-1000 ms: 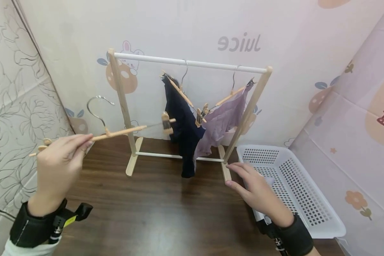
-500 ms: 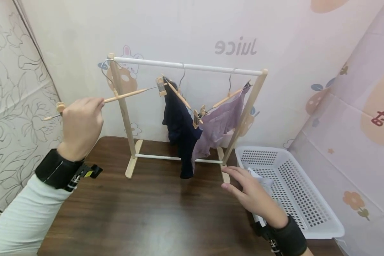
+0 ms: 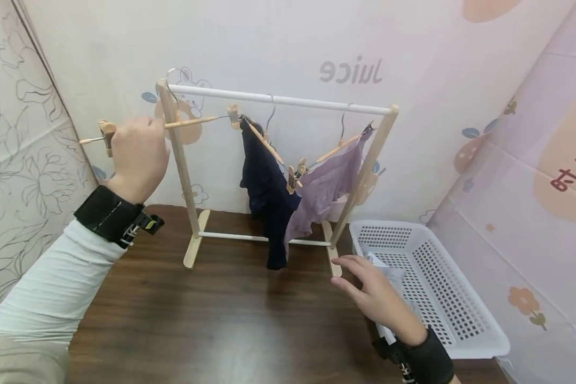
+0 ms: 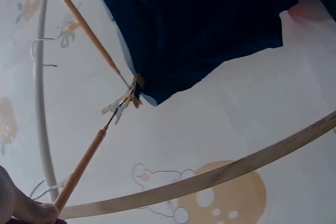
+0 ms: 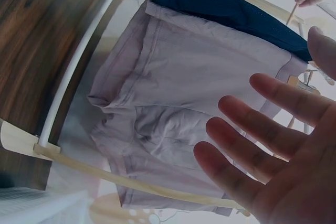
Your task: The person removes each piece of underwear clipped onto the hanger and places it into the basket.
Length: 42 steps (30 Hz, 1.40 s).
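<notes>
My left hand [image 3: 140, 154] grips a wooden clip hanger [image 3: 192, 122] by its bar, left of the rack's left post. No garment hangs from it, and its metal hook is at the left end of the white top rail [image 3: 230, 95]. One clip of it overlaps the upper corner of the navy garment [image 3: 269, 197], which hangs on a second hanger. Lilac shorts [image 5: 178, 66] hang on a third hanger at the right. My right hand [image 3: 372, 290] holds nothing; its fingers are spread near the right foot of the rack [image 3: 333, 261].
A white perforated basket [image 3: 453, 266] with a pale cloth [image 3: 389, 273] in it stands right of the rack, beside my right hand. The dark wooden table [image 3: 211, 320] extends in front. Printed cloth walls enclose the back and sides.
My left hand has lifted the hanger up and to the right, bringing its hook from beside the rack to the top rail's left end. The right hand has barely moved.
</notes>
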{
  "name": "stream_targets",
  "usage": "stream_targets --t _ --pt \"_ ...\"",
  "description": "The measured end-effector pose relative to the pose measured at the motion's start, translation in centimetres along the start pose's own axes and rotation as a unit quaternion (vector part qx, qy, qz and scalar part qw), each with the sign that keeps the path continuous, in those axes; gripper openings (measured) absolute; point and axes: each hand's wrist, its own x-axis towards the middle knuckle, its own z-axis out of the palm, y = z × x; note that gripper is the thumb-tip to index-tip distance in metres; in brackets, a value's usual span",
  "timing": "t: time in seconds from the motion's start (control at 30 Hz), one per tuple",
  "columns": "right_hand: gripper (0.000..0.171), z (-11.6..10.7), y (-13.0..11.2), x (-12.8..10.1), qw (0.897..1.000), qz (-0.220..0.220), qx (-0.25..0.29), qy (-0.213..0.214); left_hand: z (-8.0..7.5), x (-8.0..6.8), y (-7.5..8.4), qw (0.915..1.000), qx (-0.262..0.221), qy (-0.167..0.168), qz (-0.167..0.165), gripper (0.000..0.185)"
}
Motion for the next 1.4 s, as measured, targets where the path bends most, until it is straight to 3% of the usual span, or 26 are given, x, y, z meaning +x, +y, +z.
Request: stream_targets --t 0.3,0.63,0.9,1.1,1.4 --pt "0.033 0.4 0.3 -0.4 1.000 0.007 -0.003 -0.008 1.1 -1.3 0.4 0.9982 -0.015 -0.056 -0.013 0.018" --pt "0.029 0.6 0.8 -0.5 1.000 0.012 0.000 0.000 1.4 -1.2 1.7 0.9979 0.000 -0.064 -0.007 0.013" --pt "0.029 0.5 1.1 -0.8 1.000 0.025 0.009 -0.006 1.2 -1.4 2.1 0.9957 0.035 -0.077 -0.038 0.011" --pt "0.030 0.5 1.2 -1.1 0.999 0.031 0.010 -0.010 1.0 -1.5 2.6 0.9962 0.047 -0.059 -0.044 0.010" --pt "0.028 0.5 1.3 -1.4 0.999 0.032 0.006 -0.010 -0.8 -1.3 3.2 0.9981 0.031 0.039 -0.035 0.018"
